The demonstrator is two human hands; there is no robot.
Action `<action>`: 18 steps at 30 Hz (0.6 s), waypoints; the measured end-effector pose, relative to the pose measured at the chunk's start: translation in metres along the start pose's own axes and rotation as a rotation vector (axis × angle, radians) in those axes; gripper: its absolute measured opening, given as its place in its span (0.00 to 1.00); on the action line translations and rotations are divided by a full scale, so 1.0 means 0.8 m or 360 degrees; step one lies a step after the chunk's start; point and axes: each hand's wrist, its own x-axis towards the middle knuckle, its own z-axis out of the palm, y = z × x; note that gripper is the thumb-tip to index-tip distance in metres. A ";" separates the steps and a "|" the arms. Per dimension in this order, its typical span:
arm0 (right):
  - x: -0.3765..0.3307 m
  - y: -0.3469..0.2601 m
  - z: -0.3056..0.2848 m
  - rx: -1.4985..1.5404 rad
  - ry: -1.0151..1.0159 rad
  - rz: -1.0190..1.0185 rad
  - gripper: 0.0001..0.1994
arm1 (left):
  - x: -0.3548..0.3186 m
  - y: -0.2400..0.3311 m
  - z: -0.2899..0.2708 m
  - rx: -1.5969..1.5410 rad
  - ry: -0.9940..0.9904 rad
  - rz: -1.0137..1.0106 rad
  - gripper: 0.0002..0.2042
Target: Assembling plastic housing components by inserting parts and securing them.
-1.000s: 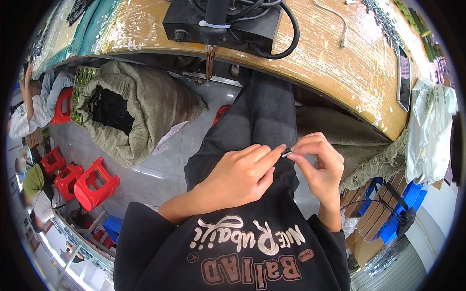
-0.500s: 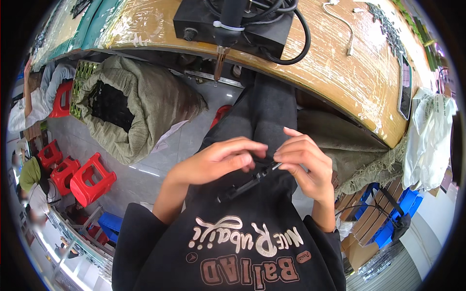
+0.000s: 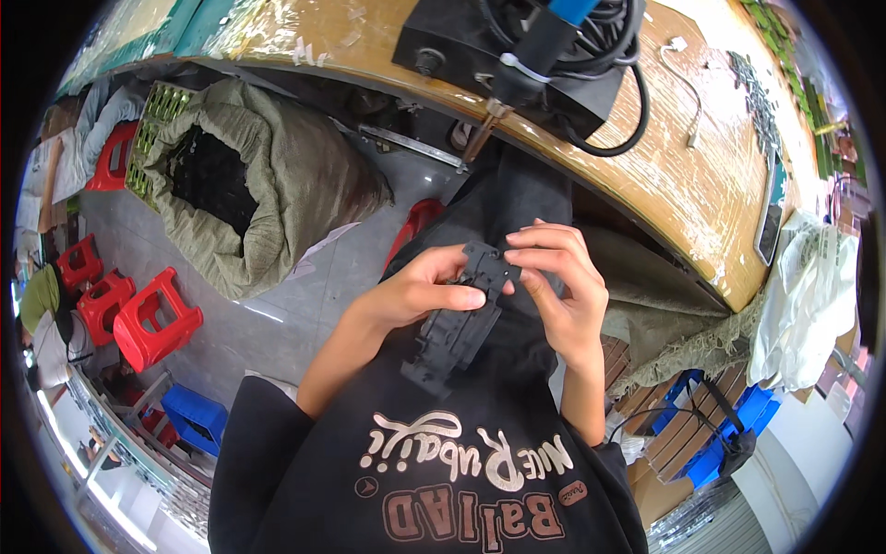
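Observation:
A long black moulded plastic part with ridges and small openings is held over my lap, tilted with its upper end away from me. My left hand grips it from the left, the thumb lying across its face and the fingers behind. At the far right corner of the part, my right hand has thumb and fingertips closed on its edge. Anything small between those fingertips is hidden.
A tool with a copper-coloured tip juts over the edge of the wooden bench, beside a black box with coiled cables. An open sack of dark pieces stands at left, near red stools. A white bag hangs right.
The black part has turned from edge-on to show its broad face. My left hand has closed around it, and my right hand has moved up and slightly left. The view has shifted.

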 end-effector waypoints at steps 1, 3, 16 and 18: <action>0.000 -0.002 0.004 0.0006 -0.0014 -0.0005 0.10 | 0.002 0.000 -0.001 -0.0005 0.0012 0.0010 0.16; -0.001 -0.006 0.011 0.0142 0.0076 0.0251 0.11 | 0.004 -0.001 -0.005 0.0300 0.0133 0.0354 0.15; -0.022 -0.034 0.016 0.1369 -0.0406 0.1337 0.16 | -0.001 0.030 0.008 0.0436 0.0735 0.0548 0.15; -0.022 -0.033 0.017 0.1353 -0.0387 0.1297 0.16 | 0.000 0.030 0.006 0.0442 0.0743 0.0540 0.15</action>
